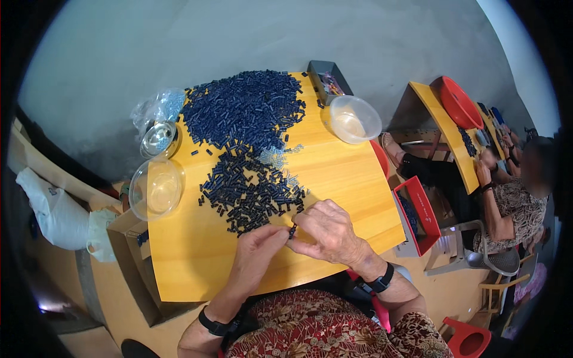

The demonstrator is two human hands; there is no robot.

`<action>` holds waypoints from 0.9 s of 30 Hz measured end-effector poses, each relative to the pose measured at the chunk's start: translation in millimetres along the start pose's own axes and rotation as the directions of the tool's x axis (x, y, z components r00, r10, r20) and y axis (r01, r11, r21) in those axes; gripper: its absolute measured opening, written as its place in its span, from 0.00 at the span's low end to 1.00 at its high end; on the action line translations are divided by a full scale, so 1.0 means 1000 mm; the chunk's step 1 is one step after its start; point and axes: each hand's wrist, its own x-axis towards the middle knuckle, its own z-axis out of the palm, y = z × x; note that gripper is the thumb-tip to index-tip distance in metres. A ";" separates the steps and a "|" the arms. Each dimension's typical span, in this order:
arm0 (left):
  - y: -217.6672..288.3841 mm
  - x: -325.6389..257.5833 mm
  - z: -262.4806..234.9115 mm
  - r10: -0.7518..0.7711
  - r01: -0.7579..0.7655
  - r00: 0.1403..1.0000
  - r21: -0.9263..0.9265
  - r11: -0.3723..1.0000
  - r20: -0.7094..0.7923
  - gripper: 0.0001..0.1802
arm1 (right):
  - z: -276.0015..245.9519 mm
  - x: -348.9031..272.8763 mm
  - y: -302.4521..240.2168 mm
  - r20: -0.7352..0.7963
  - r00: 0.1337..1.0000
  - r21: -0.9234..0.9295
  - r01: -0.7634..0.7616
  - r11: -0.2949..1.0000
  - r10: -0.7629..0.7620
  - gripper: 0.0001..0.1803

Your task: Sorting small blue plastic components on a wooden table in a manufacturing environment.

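Near the front of the yellow table (334,179), my two hands meet over a small dark piece (292,231). My right hand (325,234) pinches it between thumb and fingers. Closed in a pinch too, my left hand (258,253) has its fingertips against the piece's left side. Just beyond lies a loose spread of short dark blue, tube-like pieces (250,194). It joins a much larger dark blue heap (245,107) at the far edge. A small patch of thin, clear light-blue pieces (274,157) lies between them. The held piece's details are too small to make out.
Clear plastic tubs stand at the left (156,190) and far right (356,119). A small bowl (159,140) and a plastic bag (170,104) sit at the left edge, a grey box (330,82) at the back. Another person (507,209) works at a table on the right.
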 end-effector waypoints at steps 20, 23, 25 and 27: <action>-0.014 0.002 0.001 0.060 -0.059 0.998 -0.017 0.998 0.035 0.11 | -0.004 0.006 0.004 0.179 0.980 -0.079 0.105 0.991 -0.089 0.15; -0.016 0.001 0.002 0.080 -0.081 0.997 0.008 0.997 0.014 0.10 | -0.001 0.005 0.004 0.169 0.981 -0.085 0.110 0.990 -0.095 0.15; -0.018 0.001 0.002 0.092 -0.092 0.996 0.002 0.996 0.003 0.10 | 0.000 0.004 0.003 0.143 0.984 -0.073 0.115 0.991 -0.104 0.14; -0.016 0.001 0.003 0.078 -0.078 0.997 0.013 0.997 0.005 0.09 | 0.001 0.005 0.001 0.130 0.987 -0.075 0.108 0.991 -0.098 0.14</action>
